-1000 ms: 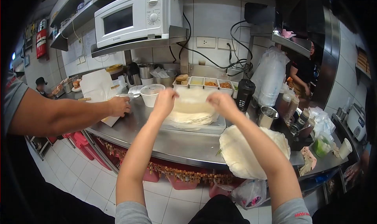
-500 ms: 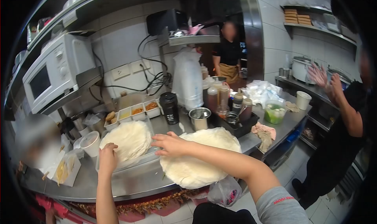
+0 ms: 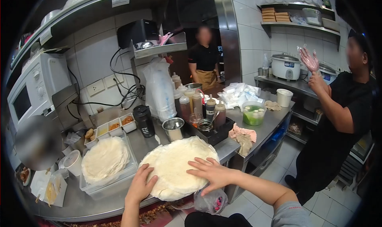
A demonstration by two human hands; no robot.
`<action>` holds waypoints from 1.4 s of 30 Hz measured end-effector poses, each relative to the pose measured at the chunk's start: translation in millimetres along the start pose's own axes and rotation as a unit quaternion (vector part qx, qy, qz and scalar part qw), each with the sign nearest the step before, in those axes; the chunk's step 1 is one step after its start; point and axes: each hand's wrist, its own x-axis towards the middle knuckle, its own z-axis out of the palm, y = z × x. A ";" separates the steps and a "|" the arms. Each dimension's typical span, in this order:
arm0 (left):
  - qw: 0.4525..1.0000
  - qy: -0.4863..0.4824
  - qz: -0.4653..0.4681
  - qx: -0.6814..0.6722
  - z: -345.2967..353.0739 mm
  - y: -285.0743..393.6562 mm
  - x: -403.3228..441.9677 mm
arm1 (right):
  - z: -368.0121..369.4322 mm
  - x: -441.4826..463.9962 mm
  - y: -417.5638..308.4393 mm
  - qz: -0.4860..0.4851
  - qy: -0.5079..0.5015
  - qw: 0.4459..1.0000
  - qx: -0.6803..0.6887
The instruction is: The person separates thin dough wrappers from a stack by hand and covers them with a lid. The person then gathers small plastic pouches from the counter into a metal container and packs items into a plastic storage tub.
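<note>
A stack of thin round flatbread sheets (image 3: pixel 175 159) lies at the front edge of the steel counter, its near side overhanging. My left hand (image 3: pixel 140 183) rests at its left rim with fingers apart. Across its right part, my right hand (image 3: pixel 211 172) lies spread and flat on the top sheet. To the left, a second pile of sheets (image 3: pixel 105 159) sits on a clear plastic container (image 3: pixel 93 187); neither hand touches it.
Behind the sheets stand a black tumbler (image 3: pixel 144 121), a steel pot (image 3: pixel 173 128) and a black tray of sauce bottles (image 3: pixel 215 131). A green-filled tub (image 3: pixel 253 113) and cloths (image 3: pixel 242 136) are farther right. A co-worker (image 3: pixel 330 103) with a plastic glove stands at right; another person (image 3: pixel 203 60) is behind.
My left hand has left the pile on the container and moved right to the larger stack. My right hand has shifted right onto that stack. The view has turned right.
</note>
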 end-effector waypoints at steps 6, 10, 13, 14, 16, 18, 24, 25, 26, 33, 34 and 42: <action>0.999 0.009 0.033 -0.029 7.8 -28.0 4.7 | 39.6 14.0 -6.5 0.052 0.145 0.982 -0.109; 0.998 0.021 0.016 -0.056 11.7 -20.7 4.8 | 49.0 12.3 -8.4 0.074 0.218 0.972 -0.047; 0.999 0.003 0.033 0.009 2.4 -0.4 1.0 | 45.7 17.4 -11.6 0.085 0.215 0.972 -0.031; 0.998 0.005 0.051 0.033 0.4 4.2 -1.3 | 45.1 18.6 -10.7 0.090 0.211 0.973 -0.030; 0.994 -0.020 0.100 -0.036 -6.4 11.0 -2.6 | 41.3 24.4 -4.7 0.108 0.187 0.976 0.011; 0.980 -0.029 0.157 -0.120 -5.2 3.8 -3.2 | 30.6 31.9 5.0 0.108 0.163 0.978 0.075; 0.982 -0.040 0.181 0.021 -13.4 48.6 -27.3 | -19.8 15.0 -1.4 0.020 0.261 0.956 0.133; 0.980 -0.002 0.197 0.026 -5.1 49.2 -27.2 | -33.2 8.4 -12.3 0.030 0.229 0.963 0.138; 0.976 0.036 0.211 0.032 0.9 43.5 -24.6 | -36.5 7.8 -14.4 0.007 0.243 0.959 0.143; 0.952 0.162 0.235 0.114 -39.5 58.3 56.3 | -36.2 2.6 -10.5 0.086 0.431 0.874 0.208; 0.948 0.177 0.219 0.151 -55.9 63.3 74.2 | -32.6 -1.9 -11.3 0.076 0.471 0.865 0.155; 0.804 0.392 0.121 0.430 -215.6 77.8 94.1 | 62.3 -103.6 -11.7 0.142 0.396 0.885 0.197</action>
